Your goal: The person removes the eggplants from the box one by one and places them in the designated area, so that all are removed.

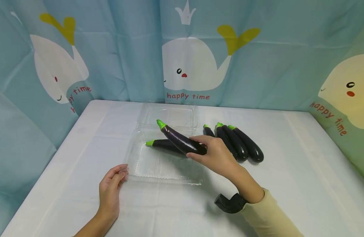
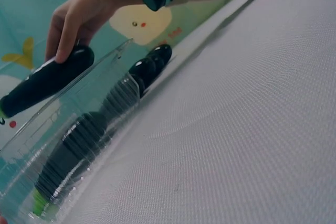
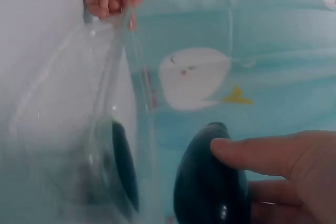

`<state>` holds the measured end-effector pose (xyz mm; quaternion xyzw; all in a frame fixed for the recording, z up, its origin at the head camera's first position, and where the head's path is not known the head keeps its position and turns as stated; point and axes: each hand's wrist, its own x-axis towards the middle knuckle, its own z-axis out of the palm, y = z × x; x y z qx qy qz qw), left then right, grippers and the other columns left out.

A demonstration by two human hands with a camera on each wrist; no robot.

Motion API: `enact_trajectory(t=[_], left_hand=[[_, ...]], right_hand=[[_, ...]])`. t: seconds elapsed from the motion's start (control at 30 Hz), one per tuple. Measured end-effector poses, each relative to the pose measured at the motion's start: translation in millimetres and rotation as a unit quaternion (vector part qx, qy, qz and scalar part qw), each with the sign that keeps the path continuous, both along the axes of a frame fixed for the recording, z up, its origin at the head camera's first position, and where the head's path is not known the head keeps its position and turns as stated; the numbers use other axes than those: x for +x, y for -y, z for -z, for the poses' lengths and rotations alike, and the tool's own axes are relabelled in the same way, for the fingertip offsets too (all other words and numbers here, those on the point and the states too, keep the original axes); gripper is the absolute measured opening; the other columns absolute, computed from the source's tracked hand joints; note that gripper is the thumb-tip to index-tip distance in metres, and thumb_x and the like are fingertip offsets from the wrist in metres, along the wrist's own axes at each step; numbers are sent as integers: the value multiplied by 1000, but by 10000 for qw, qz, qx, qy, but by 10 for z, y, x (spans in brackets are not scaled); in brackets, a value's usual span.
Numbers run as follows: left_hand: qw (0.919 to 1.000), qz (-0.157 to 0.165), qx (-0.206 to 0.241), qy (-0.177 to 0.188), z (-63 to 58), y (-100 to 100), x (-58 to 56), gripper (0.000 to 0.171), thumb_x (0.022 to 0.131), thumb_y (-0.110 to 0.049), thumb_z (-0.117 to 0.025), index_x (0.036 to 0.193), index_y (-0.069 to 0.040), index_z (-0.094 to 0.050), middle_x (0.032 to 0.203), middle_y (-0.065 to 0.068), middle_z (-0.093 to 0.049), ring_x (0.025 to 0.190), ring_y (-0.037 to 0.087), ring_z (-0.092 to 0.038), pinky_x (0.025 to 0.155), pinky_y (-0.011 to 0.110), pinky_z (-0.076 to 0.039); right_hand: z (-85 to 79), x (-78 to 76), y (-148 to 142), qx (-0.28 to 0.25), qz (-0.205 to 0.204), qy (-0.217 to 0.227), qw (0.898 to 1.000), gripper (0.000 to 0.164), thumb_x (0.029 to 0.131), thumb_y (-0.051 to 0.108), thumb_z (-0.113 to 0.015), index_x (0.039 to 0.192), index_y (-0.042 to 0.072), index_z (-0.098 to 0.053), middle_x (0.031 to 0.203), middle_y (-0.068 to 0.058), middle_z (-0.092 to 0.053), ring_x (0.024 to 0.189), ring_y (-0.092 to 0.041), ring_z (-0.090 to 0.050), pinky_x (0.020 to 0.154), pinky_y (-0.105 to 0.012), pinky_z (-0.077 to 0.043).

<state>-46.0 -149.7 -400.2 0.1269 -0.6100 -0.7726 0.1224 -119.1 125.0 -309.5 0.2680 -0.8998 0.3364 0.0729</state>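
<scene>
My right hand [image 1: 214, 153] grips a dark purple eggplant [image 1: 182, 140] by its thick end, its green stem tip pointing up and to the left. That eggplant is raised above a clear plastic clamshell box [image 1: 140, 164], as the left wrist view also shows. Inside the box lies a second eggplant [image 1: 164, 144], partly hidden behind the held one; its green tip [image 2: 39, 203] shows through the wall in the left wrist view. At the box's left front corner, my left hand [image 1: 110, 187] pinches the rim between thumb and fingers.
Several more eggplants [image 1: 247, 143] lie side by side on the white tablecloth [image 1: 288, 184], right of the box. The box's lid [image 1: 170, 115] is folded back toward the blue whale-print curtain [image 1: 134, 49]. A black wrist camera [image 1: 230, 203] sits on the right wrist.
</scene>
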Motion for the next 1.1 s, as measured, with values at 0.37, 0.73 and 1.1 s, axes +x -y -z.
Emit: enact_trajectory(t=[0.37, 0.73, 1.1], left_hand=[[10000, 15, -18, -37, -23, 13, 8, 25, 92, 2, -41, 109, 16, -50, 101, 11, -58, 90, 16, -54, 77, 20, -45], [10000, 14, -2, -59, -6, 6, 10, 25, 91, 3, -41, 110, 18, -49, 100, 11, -59, 89, 16, -54, 76, 19, -45], [10000, 27, -88, -17, -2, -1, 6, 26, 91, 2, -41, 110, 17, -50, 100, 11, -58, 90, 15, -54, 77, 19, -45]], right_hand=[[-68, -2, -370, -253, 701, 382, 9965, 45, 73, 20, -79, 112, 4, -65, 102, -11, -64, 87, -24, -64, 62, -30, -51], [-184, 55, -697, -296, 1253, 452, 9906, 49, 77, 26, -75, 117, 2, -61, 113, -17, -61, 93, -30, -62, 64, -24, -51], [-229, 57, -981, -495, 1627, 257, 9851, 46, 78, 25, -74, 116, 2, -62, 107, -16, -63, 84, 0, -59, 65, -11, -47]])
